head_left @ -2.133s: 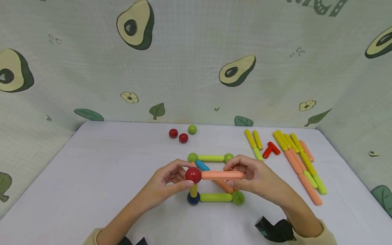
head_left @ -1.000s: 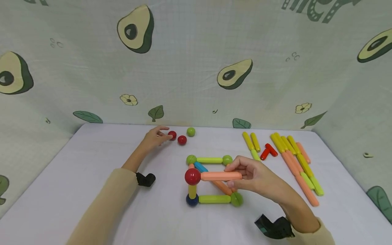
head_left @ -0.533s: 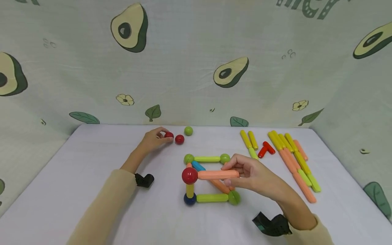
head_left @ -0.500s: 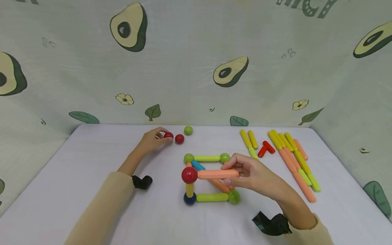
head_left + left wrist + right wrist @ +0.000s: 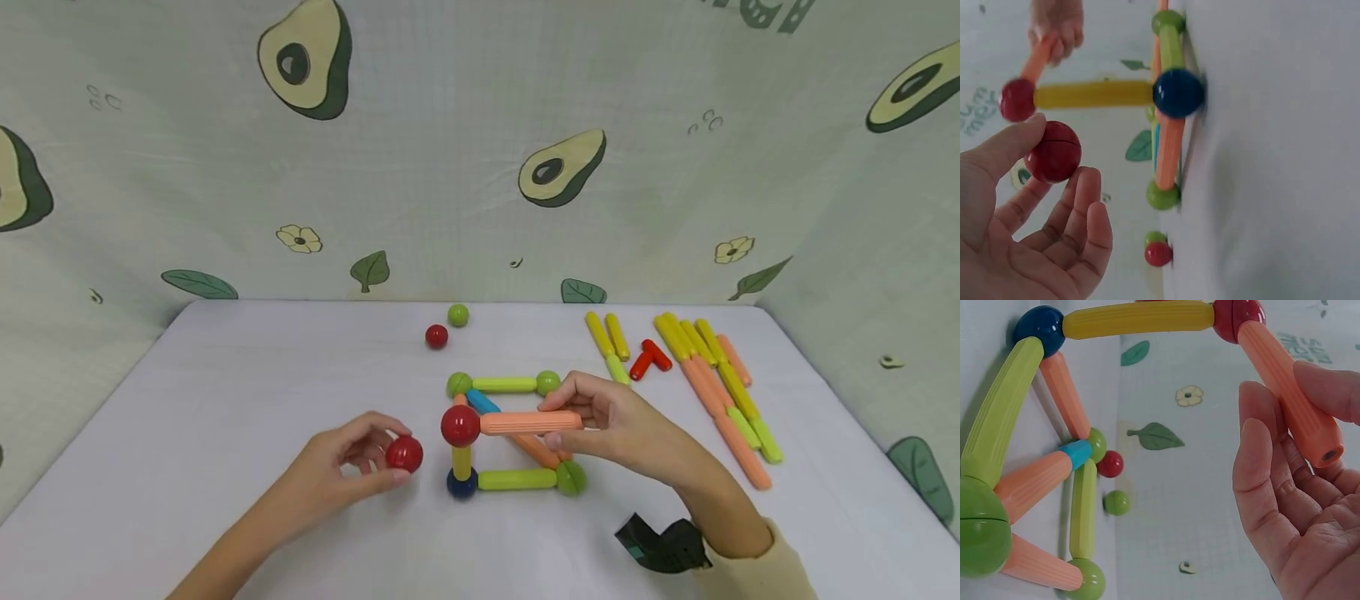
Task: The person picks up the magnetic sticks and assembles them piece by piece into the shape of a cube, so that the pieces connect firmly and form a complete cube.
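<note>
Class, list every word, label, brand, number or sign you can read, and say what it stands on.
"mer": on the backdrop, in the left wrist view; the blurred letters above it may be "um".
Head view: letters on the backdrop, cut off by the top edge; not readable.
Right wrist view: letters on the backdrop, too blurred to read.
Balls, sticks: no text seen.

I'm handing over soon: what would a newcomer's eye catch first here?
Probably the glossy red ball pinched in the left hand, beside the stick frame. Next, the salmon stick in the right hand, joined to another red ball atop the yellow stick. Avocado prints on the pale backdrop also stand out.
</note>
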A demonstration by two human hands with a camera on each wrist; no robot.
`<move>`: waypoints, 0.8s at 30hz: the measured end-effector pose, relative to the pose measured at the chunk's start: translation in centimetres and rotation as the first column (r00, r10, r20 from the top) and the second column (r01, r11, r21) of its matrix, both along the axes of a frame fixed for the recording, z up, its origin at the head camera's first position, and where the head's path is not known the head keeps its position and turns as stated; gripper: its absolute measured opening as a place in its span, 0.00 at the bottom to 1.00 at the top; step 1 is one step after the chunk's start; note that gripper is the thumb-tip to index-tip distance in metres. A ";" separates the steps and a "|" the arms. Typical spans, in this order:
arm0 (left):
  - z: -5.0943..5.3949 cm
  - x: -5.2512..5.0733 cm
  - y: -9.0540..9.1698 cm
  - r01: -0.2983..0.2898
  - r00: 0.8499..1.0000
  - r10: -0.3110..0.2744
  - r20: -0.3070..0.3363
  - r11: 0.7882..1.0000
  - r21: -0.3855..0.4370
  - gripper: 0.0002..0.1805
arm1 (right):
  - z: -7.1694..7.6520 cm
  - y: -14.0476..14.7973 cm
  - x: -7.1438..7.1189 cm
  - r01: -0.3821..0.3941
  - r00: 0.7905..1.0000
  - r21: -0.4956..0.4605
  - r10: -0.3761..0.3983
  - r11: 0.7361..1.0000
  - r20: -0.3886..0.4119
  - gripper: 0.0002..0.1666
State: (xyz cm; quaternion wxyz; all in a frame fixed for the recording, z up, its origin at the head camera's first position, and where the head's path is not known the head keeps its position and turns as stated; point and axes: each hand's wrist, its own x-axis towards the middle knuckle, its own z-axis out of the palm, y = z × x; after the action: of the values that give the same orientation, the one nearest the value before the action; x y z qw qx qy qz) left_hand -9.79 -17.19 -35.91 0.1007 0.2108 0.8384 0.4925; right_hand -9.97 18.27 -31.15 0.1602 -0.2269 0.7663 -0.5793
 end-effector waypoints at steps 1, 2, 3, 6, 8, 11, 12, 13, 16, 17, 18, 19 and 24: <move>-0.2 0.8 0.3 0.025 1.000 -0.025 0.007 1.000 0.005 0.22 | 0.0 0.0 0.0 0.001 1.000 0.005 -0.001 1.000 -0.007 0.17; -0.4 1.4 0.7 0.050 0.998 -0.050 0.023 0.999 0.002 0.22 | 0.0 0.0 0.0 0.004 1.000 0.010 -0.003 1.000 -0.014 0.17; -0.7 1.9 1.2 0.077 0.996 -0.077 0.041 0.997 -0.003 0.22 | 0.1 0.0 0.0 0.005 1.000 0.015 -0.005 1.000 -0.020 0.17; -1.4 3.1 3.1 0.153 0.982 -0.149 0.115 0.988 -0.029 0.21 | 0.0 0.0 0.0 0.008 1.000 0.021 -0.008 1.000 -0.027 0.17; -1.9 3.4 4.5 0.203 0.973 -0.197 0.122 0.978 -0.039 0.20 | 0.0 0.0 0.0 0.009 1.000 0.023 -0.009 1.000 -0.030 0.17; -2.3 3.5 6.5 0.249 0.964 -0.242 0.109 0.966 -0.063 0.18 | -0.1 0.0 0.0 0.005 0.999 0.022 -0.004 1.000 -0.032 0.17; -2.4 3.5 7.0 0.261 0.963 -0.253 0.095 0.962 -0.083 0.18 | -0.1 0.0 0.0 0.002 0.999 0.021 -0.001 1.000 -0.032 0.17; -2.5 3.4 7.6 0.268 0.962 -0.260 0.084 0.957 -0.114 0.18 | -0.1 0.1 0.0 0.001 0.999 0.021 0.000 1.000 -0.033 0.17; -2.6 3.4 9.3 0.271 0.963 -0.261 0.073 0.929 -0.254 0.19 | -0.1 0.1 0.0 -0.002 0.999 0.021 0.003 1.000 -0.038 0.17; -2.7 3.4 9.9 0.268 0.963 -0.260 0.067 0.917 -0.294 0.19 | -0.1 0.2 0.0 -0.002 0.999 0.022 0.003 1.000 -0.038 0.17; -2.8 3.3 10.3 0.262 0.964 -0.258 0.058 0.907 -0.330 0.20 | -0.1 0.2 0.0 -0.003 0.999 0.022 0.003 1.000 -0.037 0.17; -2.9 3.3 10.7 0.254 0.967 -0.249 0.061 0.898 -0.360 0.20 | -0.1 0.2 0.0 -0.002 0.999 0.022 0.003 1.000 -0.038 0.17; -3.5 3.0 11.3 0.233 0.972 -0.204 0.115 0.886 -0.400 0.20 | 0.0 0.1 -0.1 -0.009 0.999 0.014 0.010 1.000 -0.032 0.17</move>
State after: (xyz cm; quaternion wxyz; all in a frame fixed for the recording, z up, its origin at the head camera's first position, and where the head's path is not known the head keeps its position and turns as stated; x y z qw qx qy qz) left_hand -6.83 -5.84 -39.39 0.2269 0.2604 0.8899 0.2980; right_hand -10.02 18.40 -31.18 0.1524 -0.2387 0.7716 -0.5696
